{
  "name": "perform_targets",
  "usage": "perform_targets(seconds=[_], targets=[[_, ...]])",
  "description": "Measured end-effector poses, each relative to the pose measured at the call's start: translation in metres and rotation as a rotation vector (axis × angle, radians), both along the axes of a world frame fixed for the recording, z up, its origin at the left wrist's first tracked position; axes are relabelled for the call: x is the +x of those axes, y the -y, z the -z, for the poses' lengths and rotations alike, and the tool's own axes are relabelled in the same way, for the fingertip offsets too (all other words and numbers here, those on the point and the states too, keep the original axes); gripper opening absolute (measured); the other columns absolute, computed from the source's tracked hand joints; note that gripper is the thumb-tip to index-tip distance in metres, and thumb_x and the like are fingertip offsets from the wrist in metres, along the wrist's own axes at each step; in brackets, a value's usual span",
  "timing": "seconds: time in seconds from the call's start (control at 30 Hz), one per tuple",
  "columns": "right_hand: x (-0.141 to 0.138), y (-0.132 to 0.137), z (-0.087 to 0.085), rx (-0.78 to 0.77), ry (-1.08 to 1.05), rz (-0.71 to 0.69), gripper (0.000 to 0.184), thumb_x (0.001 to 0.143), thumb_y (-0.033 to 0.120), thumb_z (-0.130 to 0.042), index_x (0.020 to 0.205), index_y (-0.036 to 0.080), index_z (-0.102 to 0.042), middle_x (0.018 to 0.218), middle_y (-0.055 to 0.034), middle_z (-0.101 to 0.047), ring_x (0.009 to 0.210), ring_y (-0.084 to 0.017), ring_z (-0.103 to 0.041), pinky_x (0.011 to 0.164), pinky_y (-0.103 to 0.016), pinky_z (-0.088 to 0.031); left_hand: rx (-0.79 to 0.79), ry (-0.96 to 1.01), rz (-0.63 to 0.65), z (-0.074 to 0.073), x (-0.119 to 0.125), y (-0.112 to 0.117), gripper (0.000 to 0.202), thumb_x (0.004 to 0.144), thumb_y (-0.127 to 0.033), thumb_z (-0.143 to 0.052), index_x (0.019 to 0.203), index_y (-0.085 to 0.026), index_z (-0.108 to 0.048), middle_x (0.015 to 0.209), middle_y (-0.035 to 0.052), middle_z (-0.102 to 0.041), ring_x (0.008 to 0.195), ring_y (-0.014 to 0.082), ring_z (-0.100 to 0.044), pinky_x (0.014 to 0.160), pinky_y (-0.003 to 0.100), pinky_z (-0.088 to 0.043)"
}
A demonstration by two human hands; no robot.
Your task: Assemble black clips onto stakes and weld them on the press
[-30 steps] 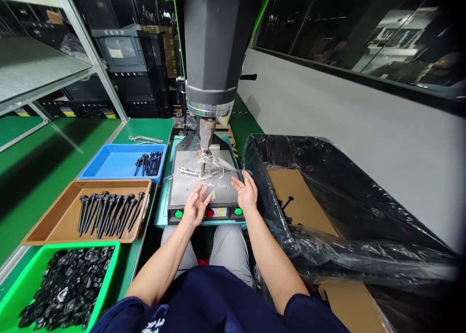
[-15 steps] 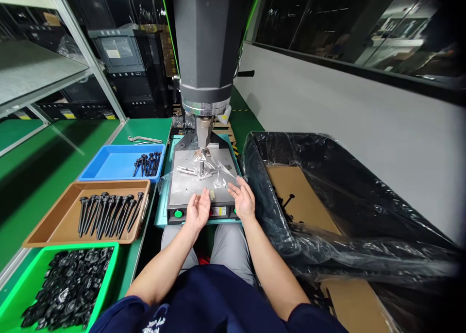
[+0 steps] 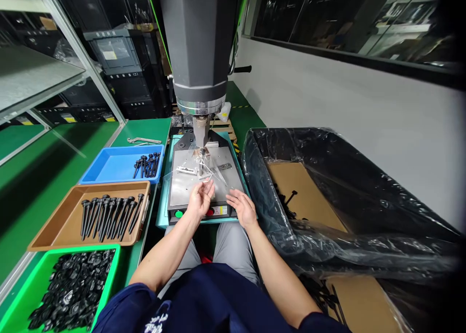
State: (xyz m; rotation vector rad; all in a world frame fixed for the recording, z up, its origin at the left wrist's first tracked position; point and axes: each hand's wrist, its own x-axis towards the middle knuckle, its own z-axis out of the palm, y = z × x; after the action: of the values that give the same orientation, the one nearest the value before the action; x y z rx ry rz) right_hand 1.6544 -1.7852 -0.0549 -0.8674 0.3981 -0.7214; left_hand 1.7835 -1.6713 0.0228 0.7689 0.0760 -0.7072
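I sit at a press machine with a dark column (image 3: 200,46) over a grey metal plate (image 3: 189,187). A crumpled clear plastic film (image 3: 208,170) lies on the plate under the press tip. My left hand (image 3: 199,202) is raised over the plate's front, its fingers pinched on the near edge of the film. My right hand (image 3: 243,208) lies flat and open on the plate's front right corner, over the button panel. A green button (image 3: 178,214) and a red button (image 3: 210,211) show on that panel.
To the left stand a blue tray (image 3: 109,165) with a few black pins, a brown tray (image 3: 58,221) with a row of black pins, and a green tray (image 3: 22,294) of black parts. To the right is a cardboard box lined with black plastic (image 3: 327,177). A wrench (image 3: 143,140) lies behind the blue tray.
Both hands drew back toward the plate's front edge. My left hand went from open to pinching the film, and my right hand settled flat over the right-hand button.
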Motion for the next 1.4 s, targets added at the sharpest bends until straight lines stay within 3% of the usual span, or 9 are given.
perform_targets(seconds=[0.13, 0.3, 0.47, 0.63, 0.87, 1.07, 1.2, 1.3, 1.4], targets=[[0.015, 0.017, 0.000, 0.225, -0.070, 0.025, 0.034, 0.092, 0.046, -0.056, 0.117, 0.024, -0.059, 0.116, -0.0109, -0.070, 0.096, -0.026, -0.074, 0.095, -0.049, -0.054, -0.028, 0.054, 0.038, -0.012, 0.004, -0.009, 0.009, 0.084, -0.028, -0.060, 0.082, -0.019, -0.059, 0.133, 0.0095, -0.063, 0.131, 0.0300, -0.054, 0.106, 0.050, -0.047], [0.058, 0.029, -0.022, 0.466, -0.240, -0.332, 0.039, 0.098, 0.051, -0.046, 0.105, 0.014, -0.058, 0.094, -0.0165, -0.073, 0.086, -0.027, -0.075, 0.082, -0.043, -0.060, -0.082, 0.022, 0.079, -0.027, 0.009, -0.013, 0.011, 0.082, -0.025, -0.060, 0.073, -0.019, -0.057, 0.131, 0.0073, -0.065, 0.129, 0.0336, -0.056, 0.106, 0.057, -0.047], [0.106, 0.036, -0.048, 0.586, -0.140, -0.560, 0.061, 0.099, 0.063, -0.035, 0.101, 0.008, -0.061, 0.074, -0.0139, -0.072, 0.064, -0.022, -0.071, 0.059, -0.034, -0.060, -0.108, -0.034, 0.095, -0.034, 0.011, -0.016, 0.010, 0.079, -0.020, -0.061, 0.071, -0.018, -0.056, 0.126, 0.0103, -0.067, 0.129, 0.0354, -0.056, 0.106, 0.056, -0.047], [0.138, 0.056, -0.062, 0.596, -0.172, -0.243, 0.015, 0.098, 0.025, -0.054, 0.090, 0.016, -0.063, 0.057, -0.0010, -0.067, 0.050, -0.013, -0.065, 0.049, -0.020, -0.055, -0.073, -0.022, 0.026, -0.034, 0.011, -0.026, 0.012, 0.077, -0.017, -0.067, 0.075, -0.017, -0.055, 0.116, 0.0115, -0.071, 0.126, 0.0365, -0.058, 0.107, 0.057, -0.046], [0.147, 0.081, -0.070, 0.474, -0.183, -0.063, 0.011, 0.091, 0.011, -0.061, 0.084, 0.019, -0.060, 0.061, 0.0015, -0.070, 0.049, -0.010, -0.064, 0.041, -0.015, -0.047, -0.017, 0.159, -0.107, -0.030, 0.005, -0.039, 0.023, 0.077, -0.019, -0.075, 0.079, -0.018, -0.052, 0.125, 0.0095, -0.067, 0.121, 0.0347, -0.062, 0.108, 0.058, -0.043], [0.127, 0.092, -0.076, 0.446, -0.104, -0.076, 0.003, 0.090, 0.019, -0.061, 0.087, 0.019, -0.063, 0.071, -0.0018, -0.073, 0.058, -0.012, -0.069, 0.043, -0.016, -0.051, -0.051, 0.128, -0.069, -0.038, 0.007, -0.030, 0.024, 0.080, -0.022, -0.072, 0.082, -0.020, -0.049, 0.119, 0.0079, -0.069, 0.117, 0.0326, -0.065, 0.105, 0.057, -0.047], [0.109, 0.071, -0.063, 0.487, 0.338, -0.138, 0.019, 0.094, 0.033, -0.053, 0.104, 0.023, -0.065, 0.100, -0.0025, -0.076, 0.088, -0.012, -0.072, 0.054, -0.016, -0.056, -0.115, 0.054, -0.053, -0.046, 0.013, -0.020, 0.022, 0.081, -0.020, -0.070, 0.080, -0.019, -0.048, 0.119, 0.0109, -0.069, 0.122, 0.0366, -0.061, 0.104, 0.058, -0.048], [0.119, 0.037, -0.051, 0.471, 0.255, -0.286, 0.012, 0.086, 0.023, -0.061, 0.097, 0.022, -0.065, 0.089, -0.0006, -0.075, 0.070, -0.009, -0.069, 0.046, -0.013, -0.049, -0.150, -0.006, -0.066, -0.048, 0.015, -0.014, 0.016, 0.082, -0.018, -0.067, 0.082, -0.018, -0.052, 0.121, 0.0135, -0.068, 0.126, 0.0374, -0.058, 0.103, 0.057, -0.050], [0.143, 0.013, -0.051, 0.291, 0.111, -0.291, 0.018, 0.078, 0.021, -0.068, 0.095, 0.023, -0.064, 0.077, 0.0027, -0.071, 0.052, -0.008, -0.058, 0.041, -0.015, -0.044, -0.180, -0.036, -0.053, -0.047, 0.014, -0.011, 0.010, 0.083, -0.019, -0.065, 0.088, -0.018, -0.056, 0.123, 0.0146, -0.067, 0.127, 0.0368, -0.058, 0.103, 0.056, -0.051]])
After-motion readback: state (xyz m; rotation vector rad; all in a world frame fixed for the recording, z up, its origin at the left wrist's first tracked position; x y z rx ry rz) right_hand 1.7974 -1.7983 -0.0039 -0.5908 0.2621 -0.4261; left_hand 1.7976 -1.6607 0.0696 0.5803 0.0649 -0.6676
